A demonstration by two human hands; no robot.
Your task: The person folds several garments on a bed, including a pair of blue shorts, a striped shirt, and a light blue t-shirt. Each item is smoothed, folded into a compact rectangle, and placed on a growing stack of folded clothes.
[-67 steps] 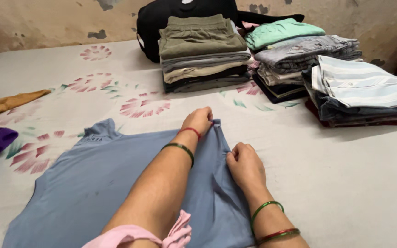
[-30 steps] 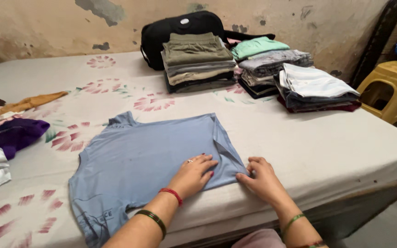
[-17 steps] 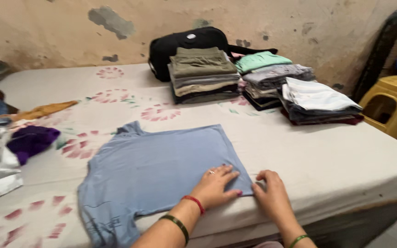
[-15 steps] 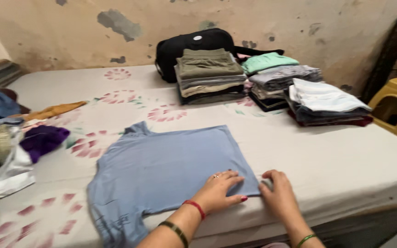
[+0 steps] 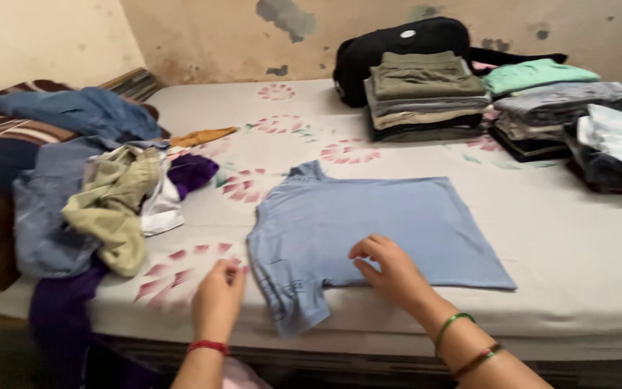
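A light blue t-shirt [image 5: 404, 216] lies flat on the flowered bedsheet [image 5: 584, 245], neck toward the wall and one short sleeve near the front edge. My right hand [image 5: 390, 272] is on the shirt's near half, fingers bent and pinching the fabric just right of that sleeve. My left hand [image 5: 217, 299] hovers by the shirt's left edge beside the sleeve, with its fingers curled and its back to the camera. Whether it grips the cloth is hidden.
A heap of unfolded clothes [image 5: 102, 202] covers the bed's left side, with a purple garment [image 5: 192, 171] and a mustard cloth [image 5: 203, 135]. Folded stacks [image 5: 426, 94] [image 5: 563, 108] [image 5: 620, 144] and a black bag [image 5: 397, 39] stand along the wall.
The view has swung left, bringing the clothes heap in. My left hand left the shirt's right corner for its sleeve side. My right hand moved from the bedsheet onto the shirt.
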